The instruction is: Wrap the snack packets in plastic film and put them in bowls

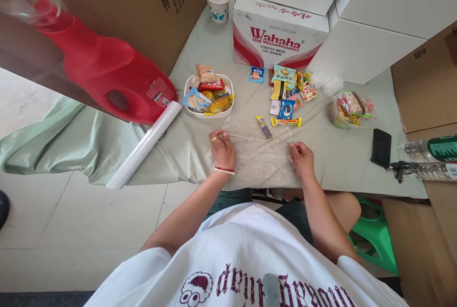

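A clear sheet of plastic film (259, 152) is stretched low over the cloth, between my two hands. My left hand (223, 150) pinches its left edge; a ring and a red-and-white bracelet show on it. At the opposite edge my right hand (302, 157) grips the film between thumb and fingers. Just beyond, two small yellow-wrapped snack bars (264, 128) lie by the film's far side. A white bowl (209, 115) heaped with packaged snacks stands beyond my left hand. Further back is a loose pile of snack packets (283, 89).
A red jug (117, 74) and a white roll of film (144, 145) are at left. Behind stand a paper cup (217, 9) and a Wahaha carton (278, 35). On the right are a wrapped snack bowl (353, 109), a black phone (381, 148) and plastic bottles (433, 150).
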The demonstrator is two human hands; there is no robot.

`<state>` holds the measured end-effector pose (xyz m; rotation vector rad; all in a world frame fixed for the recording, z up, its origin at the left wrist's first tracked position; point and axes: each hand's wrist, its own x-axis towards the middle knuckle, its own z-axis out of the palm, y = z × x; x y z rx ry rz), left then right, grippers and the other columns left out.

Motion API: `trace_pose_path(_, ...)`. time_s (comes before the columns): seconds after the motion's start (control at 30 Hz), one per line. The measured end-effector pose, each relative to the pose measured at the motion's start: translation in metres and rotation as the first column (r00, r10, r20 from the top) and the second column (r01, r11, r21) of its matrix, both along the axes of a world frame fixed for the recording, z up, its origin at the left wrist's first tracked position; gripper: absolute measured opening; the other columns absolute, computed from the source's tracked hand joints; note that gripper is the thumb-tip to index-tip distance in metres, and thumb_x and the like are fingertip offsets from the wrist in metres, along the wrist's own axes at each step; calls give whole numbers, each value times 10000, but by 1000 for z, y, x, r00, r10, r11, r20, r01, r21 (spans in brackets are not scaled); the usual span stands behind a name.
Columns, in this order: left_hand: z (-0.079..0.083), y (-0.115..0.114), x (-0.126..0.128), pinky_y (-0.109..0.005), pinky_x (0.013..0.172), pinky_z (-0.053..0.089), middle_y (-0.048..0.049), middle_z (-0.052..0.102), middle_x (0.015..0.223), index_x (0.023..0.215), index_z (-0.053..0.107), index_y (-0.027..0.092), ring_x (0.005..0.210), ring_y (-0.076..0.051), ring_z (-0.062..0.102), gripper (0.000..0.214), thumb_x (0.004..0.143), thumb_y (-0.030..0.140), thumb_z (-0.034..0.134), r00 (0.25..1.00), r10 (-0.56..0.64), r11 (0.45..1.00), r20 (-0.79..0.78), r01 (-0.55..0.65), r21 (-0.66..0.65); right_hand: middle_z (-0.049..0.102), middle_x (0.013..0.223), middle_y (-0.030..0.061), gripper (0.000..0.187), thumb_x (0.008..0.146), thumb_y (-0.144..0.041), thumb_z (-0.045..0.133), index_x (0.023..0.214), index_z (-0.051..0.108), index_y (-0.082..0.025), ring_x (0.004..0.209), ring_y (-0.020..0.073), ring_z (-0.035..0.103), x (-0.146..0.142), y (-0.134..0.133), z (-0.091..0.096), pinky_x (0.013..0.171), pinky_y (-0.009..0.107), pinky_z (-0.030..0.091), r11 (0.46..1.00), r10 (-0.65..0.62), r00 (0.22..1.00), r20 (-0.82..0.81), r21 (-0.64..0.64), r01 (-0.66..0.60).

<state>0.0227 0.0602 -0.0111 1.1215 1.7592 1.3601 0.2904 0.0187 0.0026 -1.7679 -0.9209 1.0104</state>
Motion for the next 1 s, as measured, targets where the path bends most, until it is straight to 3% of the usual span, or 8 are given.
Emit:
trace_pose_path(0.13, 2, -20, 4, -564, 1161, 317, -166, 645, 1220, 1089, 643, 220, 1294, -340, 554, 292, 934, 467, 651, 869, -55, 979, -493, 143, 145, 514, 553, -61, 374, 863, -616, 643, 863, 644, -242, 506, 144, 454, 6, -10, -2, 532, 279, 396, 1000, 5, 987, 163, -6, -4)
trace_pose_path(0.27, 3, -26, 2, -614, 1243, 171, -116, 710, 1291, 1182, 723, 310, 1358, -323, 567, 254, 979, 364, 581, 597, -498, 794, -629, 605, -54, 525, 514, -51, 378, 877, -612, 616, 856, 672, -239, 491, 159, 465, 33, -29, 2, 542, 291, 385, 993, 98, 960, 261, -87, -78)
trace_pose_path(0.37, 4, -24, -2, -713, 1244, 12, -153, 503, 1604, 1462, 595, 303, 1507, -354, 427, 461, 1016, 372, 503, 421, -613, 705, -668, 674, -222, 536, 502, -26, 425, 871, -630, 597, 765, 687, -229, 494, 165, 454, 70, -30, 12, 536, 301, 353, 951, 278, 889, 364, -231, -204)
trace_pose_path(0.53, 6, -34, -6, -781, 1200, -79, -155, 297, 1718, 1578, 471, 317, 1591, -400, 265, 602, 1007, 497, 529, 262, -650, 654, -713, 671, -350, 708, 870, 73, 332, 930, -444, 560, 987, 777, -199, 751, 222, 606, 98, 31, 40, 704, 332, 444, 942, 291, 608, 739, -111, -316)
trace_pose_path(0.67, 6, -44, -4, -779, 1196, -104, -135, 281, 1725, 1568, 485, 353, 1602, -418, 222, 627, 980, 555, 567, 241, -639, 660, -731, 660, -359, 667, 1329, 118, 423, 926, -270, 568, 1327, 699, -235, 1022, 281, 652, 59, 98, 50, 770, 338, 470, 793, 497, 341, 798, -257, -553)
trace_pose_path(0.8, 7, -45, -3, -772, 1198, -118, -132, 290, 1722, 1573, 476, 349, 1600, -415, 228, 646, 971, 555, 585, 228, -638, 657, -736, 659, -366, 685, 1285, 145, 403, 921, -273, 609, 1314, 689, -239, 1017, 288, 662, 33, 128, 45, 726, 324, 440, 677, 638, 124, 760, -477, -561)
trace_pose_path(0.9, 8, -44, -3, -775, 1197, -126, -135, 293, 1720, 1580, 468, 334, 1595, -421, 238, 662, 970, 562, 583, 213, -643, 650, -736, 660, -377, 729, 1090, 132, 259, 878, -340, 685, 1094, 736, -207, 877, 252, 654, 47, 131, 49, 660, 305, 390, 681, 682, 139, 718, -555, -478)
trace_pose_path(1.0, 10, -43, -4, -773, 1207, -110, -114, 274, 1730, 1589, 450, 355, 1601, -412, 226, 661, 980, 598, 541, 196, -653, 643, -731, 653, -400, 702, 843, 56, 197, 843, -388, 720, 889, 681, -201, 730, 193, 603, 64, 132, 65, 616, 281, 362, 711, 697, 341, 631, -542, -449)
